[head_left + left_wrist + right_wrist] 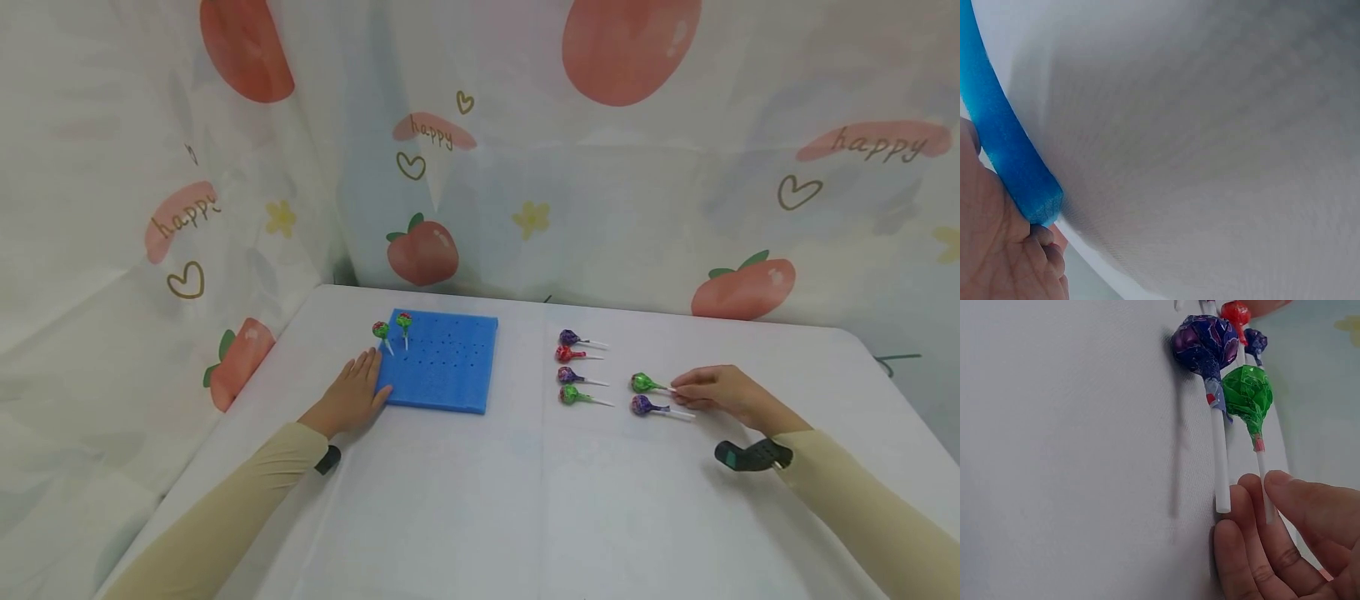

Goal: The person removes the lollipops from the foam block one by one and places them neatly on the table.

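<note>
My right hand [720, 392] pinches the white stick of a green-wrapped lollipop [1249, 390] between thumb and fingertips. Just beside it on the table lies a purple-wrapped lollipop [1205, 345], its stick end close to my other fingers. On the left, my left hand [352, 392] rests against the left edge of a blue board [438, 383] dotted with small holes, its fingers straight. Two green lollipops stand upright near the board's far left corner, one lollipop [381, 331] by the edge and another lollipop [405, 321] beside it.
Between the board and my right hand, several lollipops lie in a column with sticks pointing right: a purple lollipop [568, 337], a red lollipop [564, 354], another purple lollipop [567, 375] and a green lollipop [569, 394]. A printed curtain [622, 217] hangs behind the white table [450, 517].
</note>
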